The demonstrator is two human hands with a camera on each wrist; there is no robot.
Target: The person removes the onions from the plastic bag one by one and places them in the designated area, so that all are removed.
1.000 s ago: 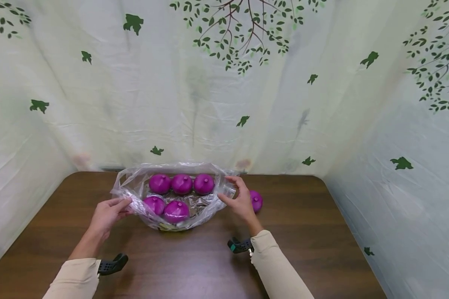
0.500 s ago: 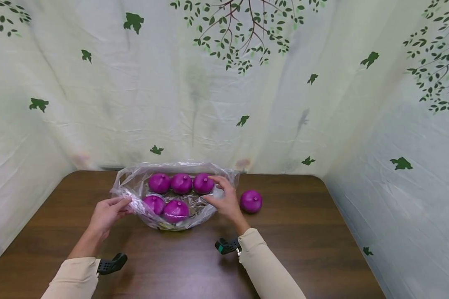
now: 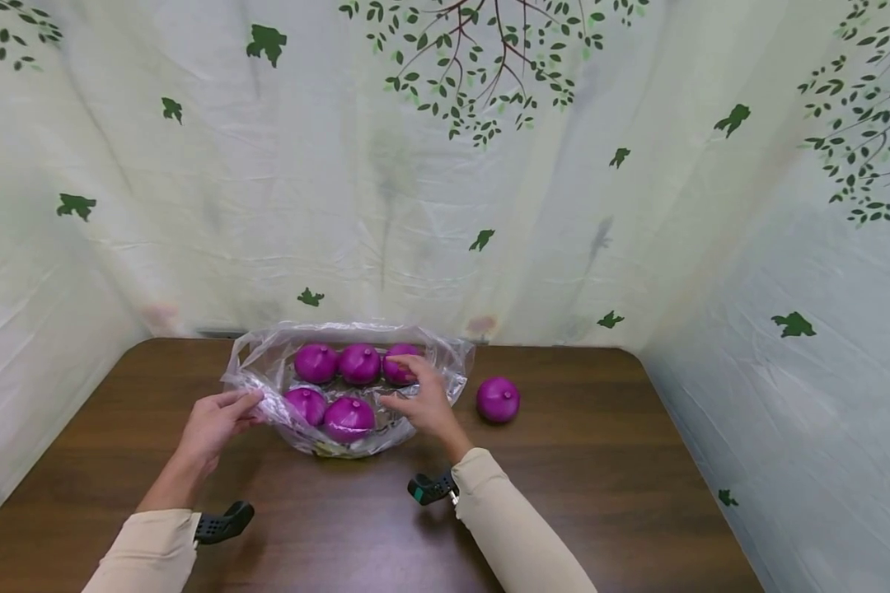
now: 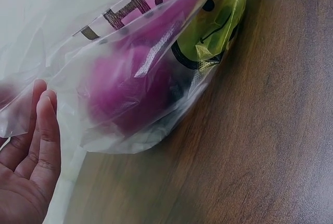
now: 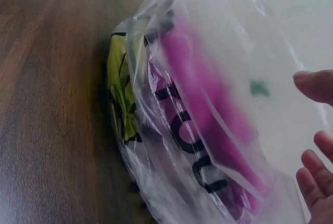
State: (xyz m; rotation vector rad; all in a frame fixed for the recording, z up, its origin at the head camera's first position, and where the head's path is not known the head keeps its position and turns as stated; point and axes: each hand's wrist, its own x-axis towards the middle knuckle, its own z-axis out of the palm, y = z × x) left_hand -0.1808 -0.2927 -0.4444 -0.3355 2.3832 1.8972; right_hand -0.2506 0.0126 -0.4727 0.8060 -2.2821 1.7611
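A clear plastic bag [image 3: 448, 350] lies with its mouth spread wide, and inside sit several purple balls [image 3: 359, 364], each with a small nub on top. My left hand [image 3: 211, 424] pinches the bag's left rim between thumb and fingers. Over the right side of the bag's mouth is my right hand [image 3: 432, 405], thumb and fingers spread apart with nothing between them. Its fingertips overlap the back right ball [image 3: 395, 371] in the head view. Black lettering and a yellow printed face [image 4: 208, 31] show on the bag's side in the left wrist view.
One more purple ball [image 3: 498, 400] rests on the brown wooden table [image 3: 601, 461], just right of the bag. A pale curtain [image 3: 549, 272] printed with leaves hangs behind the table and along both sides.
My right hand has moved left from the bag's right rim to over its mouth. The loose ball, partly hidden by that hand before, shows whole. My left hand has stayed put.
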